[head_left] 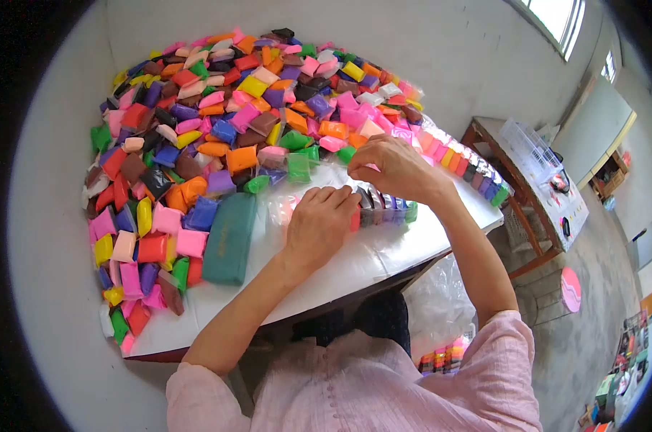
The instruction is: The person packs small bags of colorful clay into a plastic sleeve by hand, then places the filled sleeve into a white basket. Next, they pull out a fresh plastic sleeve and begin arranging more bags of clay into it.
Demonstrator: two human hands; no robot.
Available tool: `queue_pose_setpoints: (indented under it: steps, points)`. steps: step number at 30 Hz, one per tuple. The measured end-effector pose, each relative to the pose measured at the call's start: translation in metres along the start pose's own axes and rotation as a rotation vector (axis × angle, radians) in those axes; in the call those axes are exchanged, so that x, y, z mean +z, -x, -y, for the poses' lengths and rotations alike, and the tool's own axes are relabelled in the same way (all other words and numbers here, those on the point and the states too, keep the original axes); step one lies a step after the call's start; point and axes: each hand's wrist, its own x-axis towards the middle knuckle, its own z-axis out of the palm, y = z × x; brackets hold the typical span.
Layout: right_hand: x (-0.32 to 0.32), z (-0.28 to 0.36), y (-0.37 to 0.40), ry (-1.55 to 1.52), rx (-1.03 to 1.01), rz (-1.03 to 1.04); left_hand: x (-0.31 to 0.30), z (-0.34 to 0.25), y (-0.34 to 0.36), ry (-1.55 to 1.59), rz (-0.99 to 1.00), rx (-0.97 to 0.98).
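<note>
Near the front edge of the surface (383, 252), your left hand (319, 223) rests palm-down, fingers relaxed, on the row of packets (391, 210), probably steadying it. Your right hand (394, 167) hovers just above with fingertips pinched together, their contents hidden. Beyond, the loose heap (218, 122) covers the far-left corner.

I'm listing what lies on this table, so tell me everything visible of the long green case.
The green case is long, flat and dark teal, with rounded corners and a matte surface, perhaps plastic or fabric. A faint mark on its lid is unreadable. It looks closed and lies flat on the white table, one end toward the near edge. Packets of the heap crowd its left side and far end. The left hand rests to its right, apart from it.
</note>
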Motion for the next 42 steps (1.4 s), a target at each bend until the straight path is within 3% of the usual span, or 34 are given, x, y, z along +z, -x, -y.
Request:
queue_pose_setpoints:
  steps: [7, 19, 28, 31, 34, 37, 42]
  points:
    - [0.006, 0.001, 0.012, -0.060, -0.024, -0.042, -0.001, -0.006, 0.000, 0.162, -0.070, -0.173]
    - [0.018, 0.023, 0.041, 0.140, -0.089, -0.075, 0.010, -0.010, 0.005, 0.071, -0.228, -0.110]
    - [0.051, 0.021, 0.050, 0.265, -0.191, -0.369, 0.006, -0.022, 0.011, -0.276, -0.310, -0.181]
    - [0.054, 0.021, 0.052, 0.294, -0.208, -0.393, 0.008, -0.017, 0.009, -0.533, -0.519, -0.029]
    - [0.057, 0.021, 0.053, 0.315, -0.222, -0.420, -0.004, -0.016, 0.003, -0.722, -0.466, 0.075]
    - [0.064, 0.017, 0.054, 0.334, -0.239, -0.451, -0.006, -0.013, 0.008, -0.529, -0.321, -0.026]
    - [0.070, 0.014, 0.056, 0.377, -0.271, -0.510, -0.011, -0.007, 0.012, -0.343, -0.251, -0.014]
